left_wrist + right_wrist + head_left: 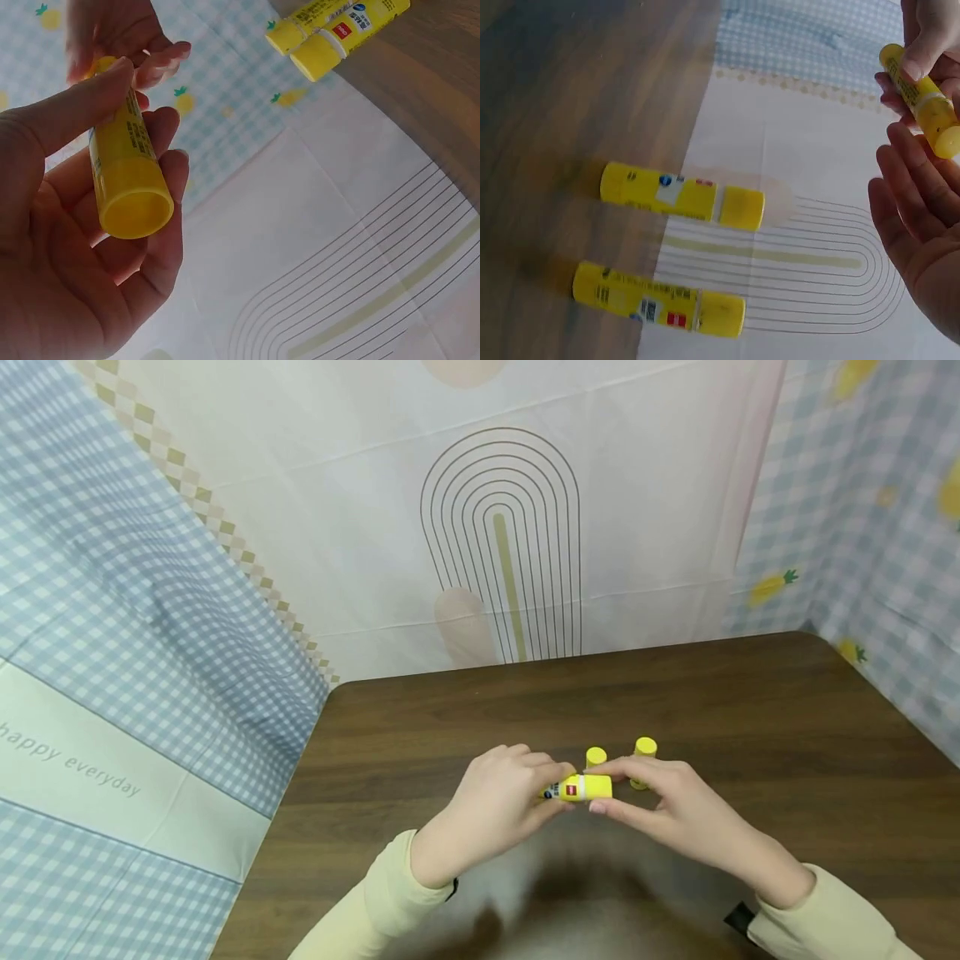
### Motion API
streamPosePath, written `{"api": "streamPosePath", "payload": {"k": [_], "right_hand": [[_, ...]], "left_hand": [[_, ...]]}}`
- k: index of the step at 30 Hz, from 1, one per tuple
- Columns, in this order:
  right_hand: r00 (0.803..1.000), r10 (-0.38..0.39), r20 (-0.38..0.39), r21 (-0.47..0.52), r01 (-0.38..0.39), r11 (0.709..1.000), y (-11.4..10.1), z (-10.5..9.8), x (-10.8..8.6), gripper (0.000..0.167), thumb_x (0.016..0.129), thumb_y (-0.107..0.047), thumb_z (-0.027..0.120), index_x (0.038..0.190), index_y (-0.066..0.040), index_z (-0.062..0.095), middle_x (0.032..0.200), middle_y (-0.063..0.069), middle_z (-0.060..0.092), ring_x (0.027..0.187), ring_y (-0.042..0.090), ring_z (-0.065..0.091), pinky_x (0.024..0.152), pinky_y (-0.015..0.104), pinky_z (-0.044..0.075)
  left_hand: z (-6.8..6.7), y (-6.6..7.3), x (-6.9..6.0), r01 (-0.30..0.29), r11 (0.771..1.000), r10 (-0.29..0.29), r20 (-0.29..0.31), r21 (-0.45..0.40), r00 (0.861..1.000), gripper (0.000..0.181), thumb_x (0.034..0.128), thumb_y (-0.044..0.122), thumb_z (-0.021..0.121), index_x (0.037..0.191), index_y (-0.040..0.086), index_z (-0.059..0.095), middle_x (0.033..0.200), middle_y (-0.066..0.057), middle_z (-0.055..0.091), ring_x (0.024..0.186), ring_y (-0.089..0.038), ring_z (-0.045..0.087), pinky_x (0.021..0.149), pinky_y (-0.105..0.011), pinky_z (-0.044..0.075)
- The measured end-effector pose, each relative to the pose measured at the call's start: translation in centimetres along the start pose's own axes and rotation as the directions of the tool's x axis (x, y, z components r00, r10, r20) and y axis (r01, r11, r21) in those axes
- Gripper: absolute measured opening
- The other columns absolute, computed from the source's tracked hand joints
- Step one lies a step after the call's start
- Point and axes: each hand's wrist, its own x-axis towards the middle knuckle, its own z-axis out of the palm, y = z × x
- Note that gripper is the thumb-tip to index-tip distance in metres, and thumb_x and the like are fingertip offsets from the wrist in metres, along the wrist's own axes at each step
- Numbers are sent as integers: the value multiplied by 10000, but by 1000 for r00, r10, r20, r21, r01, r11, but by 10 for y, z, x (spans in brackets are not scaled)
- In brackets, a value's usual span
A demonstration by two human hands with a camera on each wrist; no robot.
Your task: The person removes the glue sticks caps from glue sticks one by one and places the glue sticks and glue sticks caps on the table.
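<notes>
My left hand [498, 802] grips a yellow glue stick [597, 787] near the middle of the table, its thumb along one side and fingers on the other. The stick lies sideways, its capped end pointing at my right hand [678, 810]. That hand has its thumb and index finger spread about the cap, loosely bent; the right wrist view shows its fingers [911, 187] extended beside the cap. Whether a fingertip touches the cap, I cannot tell. Just behind the hands stand two more capped yellow glue sticks, a left one [596, 755] and a right one [645, 747], partly hidden.
Brown wooden table [420, 718] extends on all sides of the hands. A pale curtain [360, 527] with printed arches hangs along its back edge, and checked cloth [172, 577] hangs at the left. A dark strap end [740, 918] shows by the right sleeve.
</notes>
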Motion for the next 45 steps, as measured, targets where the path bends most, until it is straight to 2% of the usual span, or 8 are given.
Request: {"api": "streamPosePath", "payload": {"k": [5, 9, 16, 21, 27, 32, 39, 45], "right_hand": [[997, 80, 18, 81, -81, 993, -2, 0, 0, 345, 855, -107, 807, 1158, -234, 705, 1015, -121, 707, 871, 62, 618, 618, 209, 502], [997, -58, -46, -17, 57, 998, -2, 4, 0, 262, 920, -303, 742, 1147, -178, 700, 1049, -85, 705, 896, 69, 626, 764, 153, 492], [941, -306, -146, -170, 281, 945, 3, 8, 4, 360, 983, -411, 629, 1118, -88, 712, 1064, -9, 719, 922, 128, 685, 889, 151, 489], [980, -170, -103, -137, 155, 978, 0, 4, -1, 442, 919, -412, 723, 1216, -85, 690, 1141, -7, 711, 959, 93, 661, 881, 150, 479], [998, -28, -62, -42, 25, 999, -1, 2, -4, 438, 793, -36, 841, 1167, -201, 686, 1068, -110, 707, 897, 40, 661, 734, 156, 504], [997, -26, -67, -3, 26, 1000, -1, 2, -6, 406, 790, -35, 841, 1105, -237, 685, 1004, -112, 704, 878, 52, 661, 636, 147, 492], [982, -157, -100, -63, 152, 986, -1, 3, -6, 276, 929, -362, 719, 1112, -156, 698, 1060, -56, 691, 981, 107, 664, 885, 152, 482], [988, -125, -93, -59, 120, 991, -1, 3, -7, 283, 887, -276, 793, 1131, -174, 691, 1077, -77, 689, 974, 99, 662, 882, 153, 481]], "left_hand": [[1, 2, -2, -21, 998, 23, -33, 51, 999, 288, 834, 343, 836, 1083, 220, 761, 926, 142, 714, 773, -88, 581, 655, -201, 396], [1, 1, -3, -23, 999, 23, -29, 27, 999, 298, 834, 347, 835, 1084, 201, 761, 914, 132, 715, 768, -92, 592, 651, -203, 409], [1, -1, -2, -17, 999, 18, 6, -33, 1000, 318, 846, 359, 823, 1103, 182, 762, 922, 115, 722, 771, -98, 611, 651, -211, 435], [1, 0, -2, -17, 1000, 17, -13, -2, 1000, 310, 838, 347, 832, 1094, 188, 760, 904, 121, 715, 747, -97, 597, 632, -203, 412], [1, 1, -3, -9, 1000, 10, -18, 24, 1000, 309, 824, 341, 846, 1084, 195, 765, 919, 121, 721, 764, -99, 602, 640, -205, 414], [3, 3, -3, -14, 999, 14, 0, 39, 1000, 312, 833, 360, 835, 1090, 197, 766, 943, 120, 727, 788, -96, 604, 660, -209, 420], [2, 4, -4, -21, 999, 21, 16, 45, 1000, 317, 849, 383, 814, 1100, 197, 761, 947, 120, 728, 795, -98, 618, 669, -225, 445], [3, 5, -5, -15, 999, 13, 29, 47, 999, 319, 853, 390, 810, 1101, 195, 760, 941, 121, 724, 784, -98, 614, 667, -222, 446]]}}
